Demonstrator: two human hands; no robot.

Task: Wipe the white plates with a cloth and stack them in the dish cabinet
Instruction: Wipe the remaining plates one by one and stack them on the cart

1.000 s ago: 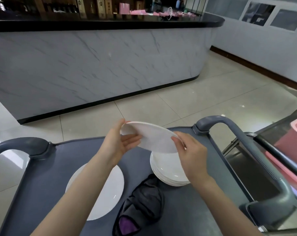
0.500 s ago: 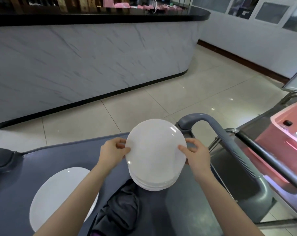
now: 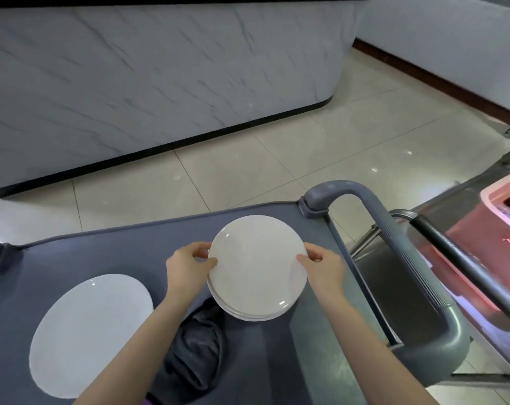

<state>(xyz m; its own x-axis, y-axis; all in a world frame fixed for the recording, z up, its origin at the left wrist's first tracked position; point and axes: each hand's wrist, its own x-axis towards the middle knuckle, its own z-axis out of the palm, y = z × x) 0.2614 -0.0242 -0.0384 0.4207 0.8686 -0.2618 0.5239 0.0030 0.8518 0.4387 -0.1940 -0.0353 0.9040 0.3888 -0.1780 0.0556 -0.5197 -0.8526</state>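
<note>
A stack of white plates (image 3: 256, 267) sits on the grey cart top (image 3: 107, 255). My left hand (image 3: 186, 267) grips the stack's left rim with curled fingers and thumb. My right hand (image 3: 324, 267) grips its right rim the same way. A single larger white plate (image 3: 87, 331) lies flat at the cart's near left. A dark grey cloth (image 3: 198, 352) is bunched on the cart between my forearms, just below the stack.
The cart's grey handle (image 3: 394, 244) arches along its right side. A pink bin (image 3: 499, 217) and a metal frame with a black bar (image 3: 458, 255) stand to the right. A marble-faced counter (image 3: 160, 68) rises across the tiled floor (image 3: 277, 162).
One second ago both hands held one plate tilted above the stack. It now lies flat on top, and both hands hold the stack's rims. My view has dipped downward.
</note>
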